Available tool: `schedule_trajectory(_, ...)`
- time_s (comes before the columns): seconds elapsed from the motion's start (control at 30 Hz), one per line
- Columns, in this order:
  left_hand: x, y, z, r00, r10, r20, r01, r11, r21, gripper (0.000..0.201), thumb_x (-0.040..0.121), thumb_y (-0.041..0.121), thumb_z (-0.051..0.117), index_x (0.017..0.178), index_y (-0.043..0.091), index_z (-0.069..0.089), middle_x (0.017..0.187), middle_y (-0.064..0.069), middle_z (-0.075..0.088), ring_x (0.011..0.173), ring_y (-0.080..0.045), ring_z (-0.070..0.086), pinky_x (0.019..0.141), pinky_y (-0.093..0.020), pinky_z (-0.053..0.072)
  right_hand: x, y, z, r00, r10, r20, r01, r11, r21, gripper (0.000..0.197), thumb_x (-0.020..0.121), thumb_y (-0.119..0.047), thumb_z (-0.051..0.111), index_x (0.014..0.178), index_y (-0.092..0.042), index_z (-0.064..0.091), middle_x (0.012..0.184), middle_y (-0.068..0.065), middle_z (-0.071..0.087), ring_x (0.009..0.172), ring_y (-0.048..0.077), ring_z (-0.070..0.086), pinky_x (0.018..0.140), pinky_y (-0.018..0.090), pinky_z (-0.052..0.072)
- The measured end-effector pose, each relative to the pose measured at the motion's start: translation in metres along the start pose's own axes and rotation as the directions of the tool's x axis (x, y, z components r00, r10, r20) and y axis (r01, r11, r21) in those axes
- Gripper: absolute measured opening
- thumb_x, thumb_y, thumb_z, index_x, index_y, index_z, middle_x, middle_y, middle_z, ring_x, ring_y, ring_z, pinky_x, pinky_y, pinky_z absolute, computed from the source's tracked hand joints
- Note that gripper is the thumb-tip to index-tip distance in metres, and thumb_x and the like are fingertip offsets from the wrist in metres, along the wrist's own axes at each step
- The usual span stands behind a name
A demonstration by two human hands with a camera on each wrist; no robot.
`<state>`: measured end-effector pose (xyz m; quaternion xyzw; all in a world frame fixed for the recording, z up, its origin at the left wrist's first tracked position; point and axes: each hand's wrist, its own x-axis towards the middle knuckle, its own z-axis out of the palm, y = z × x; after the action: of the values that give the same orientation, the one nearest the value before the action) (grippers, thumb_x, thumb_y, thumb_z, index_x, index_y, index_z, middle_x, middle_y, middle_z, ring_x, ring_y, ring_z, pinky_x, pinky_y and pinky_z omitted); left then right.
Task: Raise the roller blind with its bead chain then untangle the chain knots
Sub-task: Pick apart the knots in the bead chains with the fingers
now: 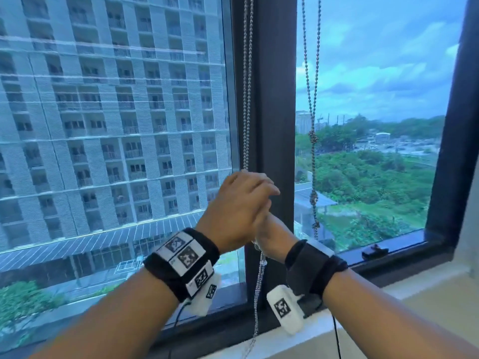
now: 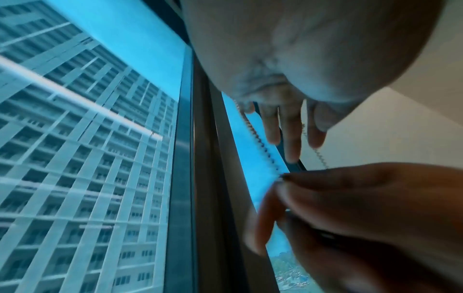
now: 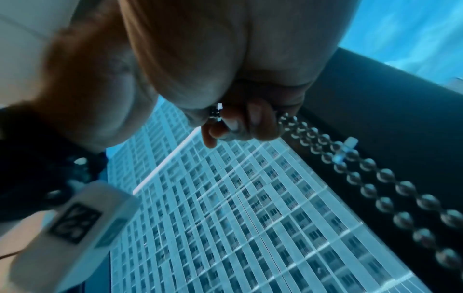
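A silver bead chain hangs down the dark window mullion into my two hands. My left hand is uppermost and pinches the chain at thumb and forefinger, its other fingers held straight. Just below, my right hand has its fingers curled round both strands, which carry a clear plastic connector. The slack dangles to the sill. A second chain hangs to the right, untouched, with three knots. The blind itself is out of view.
A pale sill runs below the dark frame, with a black latch on the right pane's lower rail. A tall building fills the left pane; trees and sky show through the right one. Black cables hang from both wristbands.
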<state>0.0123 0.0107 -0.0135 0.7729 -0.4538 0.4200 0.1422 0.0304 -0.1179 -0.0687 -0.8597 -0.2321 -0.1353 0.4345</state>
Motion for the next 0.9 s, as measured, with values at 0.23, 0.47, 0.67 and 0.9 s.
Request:
schedule_trajectory(0.23,0.050,-0.044,-0.031,0.900,-0.045,0.433,0.021,0.998,0.061,0.033,0.105,0.035,0.035,0.128,0.023,0.055,0.102,0.003,0.071,0.109,-0.014,0.061,0.114,-0.034,0.030,-0.016,-0.022,-0.060,0.985,-0.144,-0.098,0.132,0.983,-0.128,0.022,0.100,-0.030,0.055,0.085,-0.015,0.060,0.063,-0.010,0.048,0.056,0.004,0.043,0.056,0.021,0.037)
schedule_trajectory(0.47,0.064,-0.041,-0.040,0.988,0.062,-0.141,-0.072,0.995,-0.066,0.020,0.091,0.006,0.049,0.099,0.021,0.038,0.094,0.001,0.047,0.066,-0.014,0.049,0.055,-0.038,0.046,0.025,-0.081,-0.144,0.971,-0.139,-0.192,0.202,0.910,0.362,0.021,0.100,-0.016,0.050,0.080,-0.015,0.055,0.063,0.000,0.034,0.045,0.012,0.025,0.042,0.021,0.022)
schedule_trajectory(0.67,0.100,-0.049,-0.068,0.874,-0.143,-0.464,0.193,0.979,0.062,0.041,0.084,-0.013,0.053,0.110,0.012,0.073,0.104,-0.007,0.043,0.081,-0.017,0.048,0.066,-0.034,0.054,0.058,-0.116,-0.167,0.972,-0.204,-0.119,0.234,0.894,0.382,0.019,0.100,-0.017,0.052,0.082,-0.013,0.052,0.064,-0.002,0.042,0.043,0.012,0.028,0.042,0.020,0.020)
schedule_trajectory(0.9,0.119,-0.060,-0.107,0.721,-0.679,-0.139,0.687,0.672,0.278,0.014,0.094,0.010,0.057,0.102,0.000,0.063,0.100,-0.017,0.060,0.079,-0.033,0.057,0.065,-0.034,0.037,0.090,-0.138,-0.154,0.959,-0.251,-0.130,0.280,0.908,0.310,0.006,0.096,-0.009,0.055,0.093,-0.011,0.059,0.059,-0.004,0.049,0.047,0.011,0.037,0.041,0.022,0.030)
